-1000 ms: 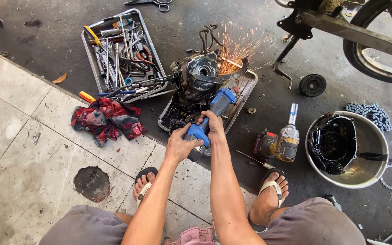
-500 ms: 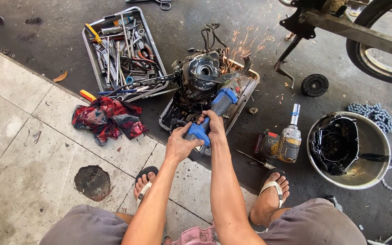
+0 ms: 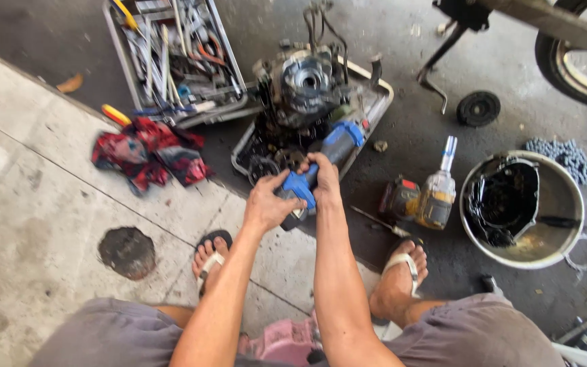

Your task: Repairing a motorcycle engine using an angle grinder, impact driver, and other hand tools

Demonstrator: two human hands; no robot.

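Both hands are wrapped around a blue grinder (image 3: pixel 321 163): the left hand (image 3: pixel 266 204) is closed on its rear grip, the right hand (image 3: pixel 322 178) is clasped over the body. The grinder is pointed at an engine (image 3: pixel 304 85), which is set in a metal tray (image 3: pixel 375 109) on the floor. A toolbox (image 3: pixel 171 61) is seen to the left, a red rag (image 3: pixel 147 153) beside it, and an oil basin (image 3: pixel 565 204) to the right.
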